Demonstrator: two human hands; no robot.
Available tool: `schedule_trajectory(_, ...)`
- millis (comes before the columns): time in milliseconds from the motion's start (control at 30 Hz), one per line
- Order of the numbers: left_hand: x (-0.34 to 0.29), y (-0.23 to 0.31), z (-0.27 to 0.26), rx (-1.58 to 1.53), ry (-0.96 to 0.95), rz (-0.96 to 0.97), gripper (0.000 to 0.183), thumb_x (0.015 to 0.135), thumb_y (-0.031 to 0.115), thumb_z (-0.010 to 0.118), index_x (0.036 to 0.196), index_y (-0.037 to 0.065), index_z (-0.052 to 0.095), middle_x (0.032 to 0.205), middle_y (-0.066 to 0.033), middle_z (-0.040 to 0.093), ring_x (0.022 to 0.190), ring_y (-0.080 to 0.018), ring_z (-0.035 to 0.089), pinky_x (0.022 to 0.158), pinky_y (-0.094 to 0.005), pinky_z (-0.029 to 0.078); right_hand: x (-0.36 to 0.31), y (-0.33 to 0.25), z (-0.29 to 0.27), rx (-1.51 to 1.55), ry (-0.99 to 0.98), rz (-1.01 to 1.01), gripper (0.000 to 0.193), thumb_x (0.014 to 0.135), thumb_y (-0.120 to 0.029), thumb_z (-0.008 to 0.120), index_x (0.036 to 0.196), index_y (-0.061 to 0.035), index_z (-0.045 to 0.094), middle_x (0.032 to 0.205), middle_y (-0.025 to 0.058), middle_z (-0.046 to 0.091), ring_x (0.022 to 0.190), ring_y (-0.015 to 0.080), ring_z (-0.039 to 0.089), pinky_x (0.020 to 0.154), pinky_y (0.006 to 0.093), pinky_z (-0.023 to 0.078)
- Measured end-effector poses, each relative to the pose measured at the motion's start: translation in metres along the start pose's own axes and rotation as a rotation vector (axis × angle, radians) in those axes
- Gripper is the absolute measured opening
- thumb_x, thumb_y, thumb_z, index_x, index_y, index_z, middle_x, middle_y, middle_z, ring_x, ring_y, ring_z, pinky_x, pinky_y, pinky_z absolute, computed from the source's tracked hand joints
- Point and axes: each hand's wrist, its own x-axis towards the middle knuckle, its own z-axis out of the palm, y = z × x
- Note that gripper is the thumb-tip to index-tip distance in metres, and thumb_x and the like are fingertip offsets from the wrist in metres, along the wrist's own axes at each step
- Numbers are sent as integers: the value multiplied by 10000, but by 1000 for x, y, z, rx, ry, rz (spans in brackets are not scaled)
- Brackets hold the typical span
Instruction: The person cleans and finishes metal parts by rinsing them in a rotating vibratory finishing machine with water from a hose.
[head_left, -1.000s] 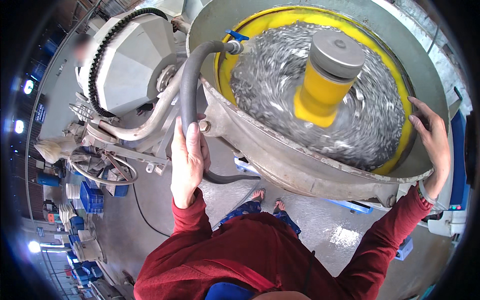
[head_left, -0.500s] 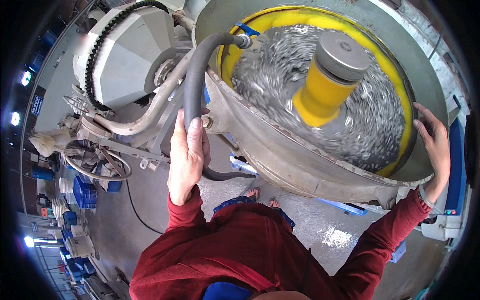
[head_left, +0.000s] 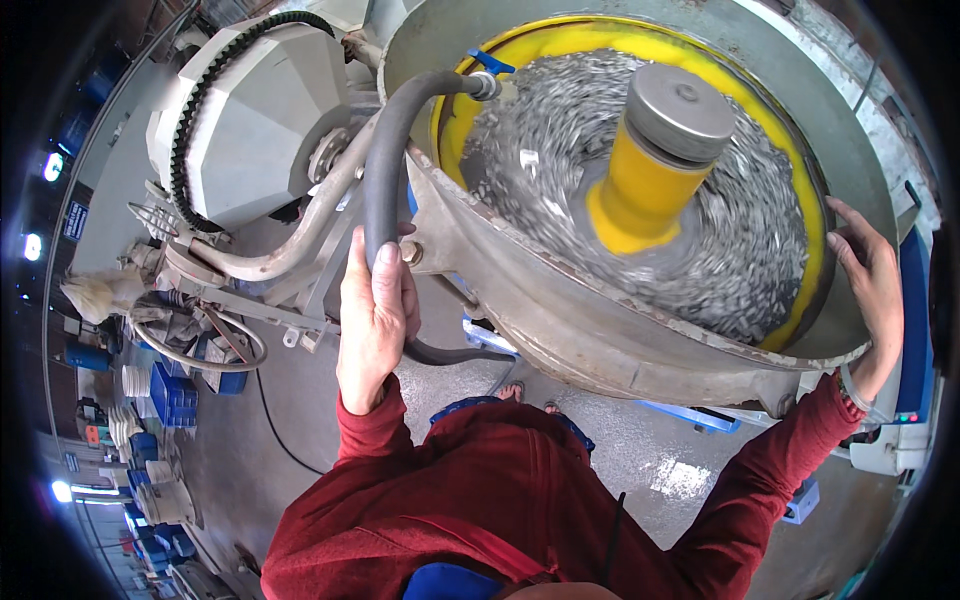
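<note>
My left hand is closed around a thick grey hose. The hose arches up to a metal fitting with a blue valve handle, over the left rim of a big round vibratory tub. At the tub's right side my right hand rests against the edge, thumb and fingers apart, holding nothing. Inside the yellow lining, a mass of small grey pieces is blurred by motion. A yellow centre column with a metal cap stands in it. One pale piece shows near the left.
Left of the tub stands a pale many-sided drum with a black toothed belt, on a frame with a bent pipe. Blue crates and stacked buckets line the far left. A black cable crosses the floor. A blue panel stands at the right.
The grey pieces have churned round, and a pale piece now shows on the left of the mass. Both hands keep their places; the view has shifted slightly.
</note>
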Motion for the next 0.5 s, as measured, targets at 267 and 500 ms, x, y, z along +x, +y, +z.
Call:
schedule_trajectory(267,-1,-4,1,-16,19,15,318,984,308,363,1148,52,457,534,66,315,392,-19,267,355,-190,229,0,-8,0,-37,-40,23,368,850,-102,587,1195,14,531,694,30,469,639,80,400,591,238,374)
schedule_trajectory(500,0,-6,3,-37,13,24,309,981,300,372,1134,46,459,527,63,327,388,-17,272,356,-192,233,0,-12,0,-36,-79,76,356,850,-96,589,1191,-4,544,707,13,487,663,78,426,631,233,395)
